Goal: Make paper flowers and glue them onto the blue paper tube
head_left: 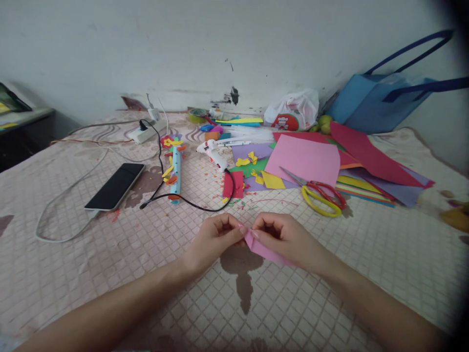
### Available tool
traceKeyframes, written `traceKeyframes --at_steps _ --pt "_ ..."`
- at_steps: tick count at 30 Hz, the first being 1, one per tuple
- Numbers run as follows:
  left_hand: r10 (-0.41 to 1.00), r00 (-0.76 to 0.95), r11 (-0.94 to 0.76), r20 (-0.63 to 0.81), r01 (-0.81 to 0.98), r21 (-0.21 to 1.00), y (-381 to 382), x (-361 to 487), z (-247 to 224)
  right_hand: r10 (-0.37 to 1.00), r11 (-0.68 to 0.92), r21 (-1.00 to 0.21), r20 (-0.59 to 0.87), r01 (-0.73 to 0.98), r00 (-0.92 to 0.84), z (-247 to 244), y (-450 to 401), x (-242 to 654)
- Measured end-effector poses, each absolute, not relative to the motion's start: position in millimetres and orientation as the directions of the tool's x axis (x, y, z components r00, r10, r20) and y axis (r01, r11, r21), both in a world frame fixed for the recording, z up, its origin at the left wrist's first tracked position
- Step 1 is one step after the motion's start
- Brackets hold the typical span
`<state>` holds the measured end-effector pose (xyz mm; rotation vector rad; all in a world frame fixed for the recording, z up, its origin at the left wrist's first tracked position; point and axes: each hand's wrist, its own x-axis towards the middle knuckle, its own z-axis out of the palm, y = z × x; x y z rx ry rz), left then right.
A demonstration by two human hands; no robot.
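Your left hand (212, 242) pinched the left end of the folded pink paper (266, 252), its grip closed on the tip. Just beside it, your right hand (293, 242) had its grip closed on the same paper, thumb on top. From the two grips, the paper's long axis ran rightward and back toward you, passing below your right hand, the nearer one to its free length.

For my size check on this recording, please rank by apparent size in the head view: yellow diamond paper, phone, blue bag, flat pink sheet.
Blue bag
Flat pink sheet
Phone
Yellow diamond paper
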<state>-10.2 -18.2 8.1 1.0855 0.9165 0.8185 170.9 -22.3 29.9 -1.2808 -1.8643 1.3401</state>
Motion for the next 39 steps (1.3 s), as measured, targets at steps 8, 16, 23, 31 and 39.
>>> traceKeyframes --at_steps 8,16,23,31,39 --pt "0.898 0.38 0.273 -0.219 -0.092 0.958 -17.8 -9.2 9.4 0.898 0.084 -0.917 -0.1 0.389 -0.428 31.0 -19.9 174.0" --pt "0.904 0.366 0.271 -0.223 -0.086 0.959 -18.6 -8.0 8.2 0.895 0.027 -0.925 -0.147 0.378 -0.422 28.4 -22.7 170.8" --pt "0.903 0.369 0.273 -0.218 -0.105 0.956 -20.0 -8.2 10.3 0.899 0.054 -0.923 -0.12 0.38 -0.42 29.8 -22.5 170.5" --pt "0.907 0.358 0.276 -0.221 -0.113 0.954 -18.7 -10.5 7.8 0.894 0.06 -0.924 -0.119 0.378 -0.431 31.0 -24.0 169.9" --pt "0.883 0.412 0.32 -0.226 -0.174 0.931 -17.3 -10.3 7.8 0.893 0.05 -0.935 -0.116 0.352 -0.434 31.9 -25.2 171.2"
